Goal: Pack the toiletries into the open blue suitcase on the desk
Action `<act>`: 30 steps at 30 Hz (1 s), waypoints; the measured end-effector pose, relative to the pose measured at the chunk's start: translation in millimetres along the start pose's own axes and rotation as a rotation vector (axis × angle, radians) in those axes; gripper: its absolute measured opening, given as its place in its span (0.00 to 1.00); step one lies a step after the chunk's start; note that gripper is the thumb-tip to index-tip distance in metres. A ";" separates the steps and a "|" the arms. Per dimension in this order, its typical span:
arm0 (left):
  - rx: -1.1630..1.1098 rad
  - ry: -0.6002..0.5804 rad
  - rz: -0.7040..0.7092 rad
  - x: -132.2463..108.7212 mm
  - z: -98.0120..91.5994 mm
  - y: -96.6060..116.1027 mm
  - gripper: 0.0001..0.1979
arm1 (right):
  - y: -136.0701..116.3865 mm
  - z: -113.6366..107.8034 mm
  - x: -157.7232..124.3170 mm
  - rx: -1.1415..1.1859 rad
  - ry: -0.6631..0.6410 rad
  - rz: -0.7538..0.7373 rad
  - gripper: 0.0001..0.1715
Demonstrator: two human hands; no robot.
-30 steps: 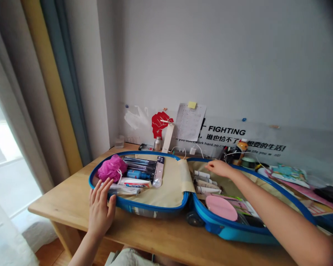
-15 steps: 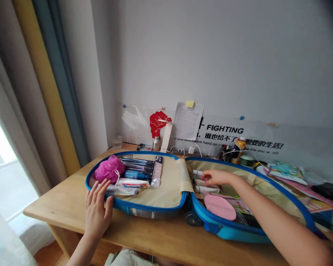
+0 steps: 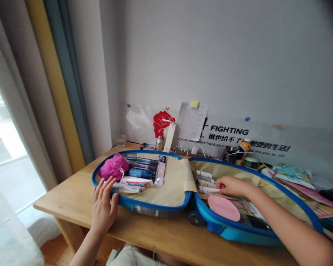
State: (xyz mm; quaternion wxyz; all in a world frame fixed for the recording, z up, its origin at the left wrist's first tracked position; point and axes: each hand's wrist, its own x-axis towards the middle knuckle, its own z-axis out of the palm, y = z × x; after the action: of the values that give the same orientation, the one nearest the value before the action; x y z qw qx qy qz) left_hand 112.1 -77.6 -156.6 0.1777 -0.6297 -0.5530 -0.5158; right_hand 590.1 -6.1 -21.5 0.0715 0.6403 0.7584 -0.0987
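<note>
A blue suitcase (image 3: 155, 208) is lying open on a wooden desk (image 3: 166, 236), its 2 halves spreading side by side with a beige lining showing in each. The left hand (image 3: 104, 205) is resting at the front rim of the left half, its fingers extending loosely over the edge and its thumb standing apart; it is gripping nothing. Just beyond its fingertips, a magenta mesh bath pouf (image 3: 113, 167) is sitting in the corner, and a clear plastic packet (image 3: 130, 189) is lying next to it. Further right in that half, a white tube with red and blue print (image 3: 138, 181), a blue bottle (image 3: 137, 173), slim dark packages (image 3: 141, 161) and a narrow blister pack (image 3: 160, 171) are lying close together.

The right hand (image 3: 231, 185) is bending down into the right half, its fingertips gathering narrowly at the right-hand ends of 4 slim tubes (image 3: 207, 190). The fingers are covering the spot, so whether they are pinching the nearest tube or only touching it, I cannot tell. The tubes are lying in a stack of rows beside the beige hinge flap (image 3: 187, 175). A pink oval case (image 3: 224, 208) is lying in front of them, near the suitcase's front edge.
</note>
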 end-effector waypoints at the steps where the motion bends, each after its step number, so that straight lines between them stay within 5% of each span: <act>1: 0.004 -0.002 -0.001 -0.1 0.1 -0.1 0.22 | -0.7 -0.8 -1.0 0.009 0.014 -0.008 0.04; 13: -0.020 -0.028 -0.055 -1.4 -0.3 2.9 0.23 | -4.9 -63.2 0.0 0.210 0.292 -0.033 0.17; 17: -0.016 -0.025 -0.040 -1.3 -0.2 2.9 0.22 | -63.3 -68.8 24.7 0.271 0.368 -0.114 0.17; 24: -0.011 -0.018 -0.030 -1.7 0.1 3.2 0.21 | -206.0 -39.5 86.7 0.171 0.329 -0.262 0.11; 30: -0.020 -0.039 -0.053 -1.6 -0.2 3.4 0.22 | -261.0 -17.0 111.0 0.021 0.246 -0.306 0.17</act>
State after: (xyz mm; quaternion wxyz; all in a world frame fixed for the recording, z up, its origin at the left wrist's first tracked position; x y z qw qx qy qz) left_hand 115.2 -79.7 -156.7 0.1472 -0.6265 -0.5676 -0.5135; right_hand 314.4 62.4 -15.9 -0.0442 0.5253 0.8489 -0.0374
